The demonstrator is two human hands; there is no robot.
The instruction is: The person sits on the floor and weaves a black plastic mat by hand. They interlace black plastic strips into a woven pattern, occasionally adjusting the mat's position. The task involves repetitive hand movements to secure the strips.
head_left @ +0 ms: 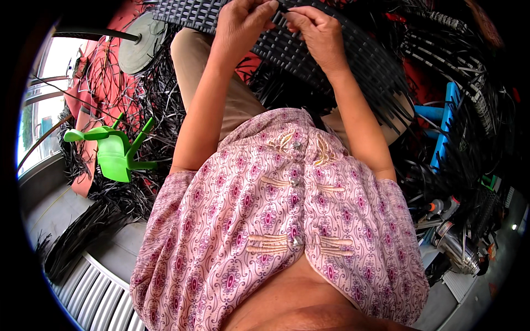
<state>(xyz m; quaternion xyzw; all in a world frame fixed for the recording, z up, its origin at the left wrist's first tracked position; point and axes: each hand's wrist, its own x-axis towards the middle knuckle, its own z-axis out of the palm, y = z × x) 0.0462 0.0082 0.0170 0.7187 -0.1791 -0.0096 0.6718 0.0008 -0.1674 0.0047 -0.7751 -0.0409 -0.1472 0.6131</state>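
A dark woven panel of flat plastic strips (pixel 359 69) lies across my lap and knees, with loose strip ends fringing its right edge. My left hand (pixel 241 26) is over the panel at the top of the view, thumb and fingers pinched together. Close beside it, my right hand (pixel 321 38) is also closed, its fingertips bent toward the left hand's. Between the two sets of fingertips a short bit of black strip (pixel 282 9) shows; most of it is hidden by the fingers.
Heaps of loose black strips (pixel 160 96) cover the red floor sheet on both sides. At left stand a green plastic chair-shaped object (pixel 114 157) and a round grey base with a pole (pixel 144 44). A blue frame (pixel 445 124) and a metal flask (pixel 461 254) are at right.
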